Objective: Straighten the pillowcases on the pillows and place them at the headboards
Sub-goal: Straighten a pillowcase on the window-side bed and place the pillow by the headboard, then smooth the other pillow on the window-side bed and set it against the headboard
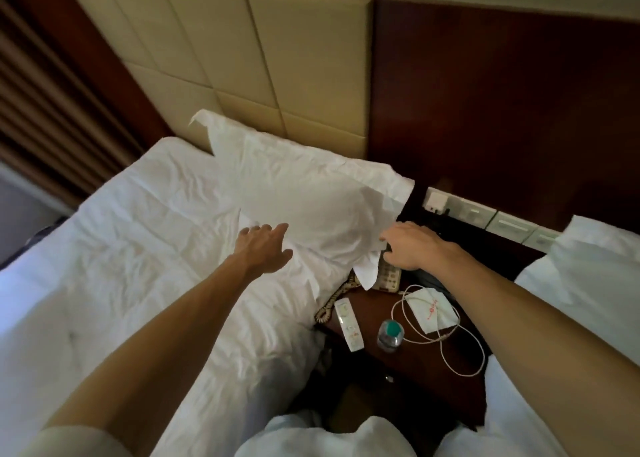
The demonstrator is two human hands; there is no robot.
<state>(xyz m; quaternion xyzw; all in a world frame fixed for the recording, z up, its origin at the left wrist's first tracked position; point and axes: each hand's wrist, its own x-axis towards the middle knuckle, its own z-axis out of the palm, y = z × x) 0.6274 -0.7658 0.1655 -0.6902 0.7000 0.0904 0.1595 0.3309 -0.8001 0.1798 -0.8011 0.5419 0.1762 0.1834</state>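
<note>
One pillow (311, 193) lies against headboard (277, 58), loose pillowcase flap (369, 269) overhanging bed (156, 248) edge. Spread-fingered left hand (266, 248) at pillow's near edge. At flap, right hand (412, 245), fingertips hidden, grip unclear. Right of pillow: narrow tabletop (408, 363), phone (389, 278) half-covered by flap, one bottle (390, 333), one remote (348, 325). Second bed (588, 266) beyond, cut off.

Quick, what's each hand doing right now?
Left hand: open, touching the pillow.
Right hand: at the pillowcase flap, grip cannot be told.
</note>
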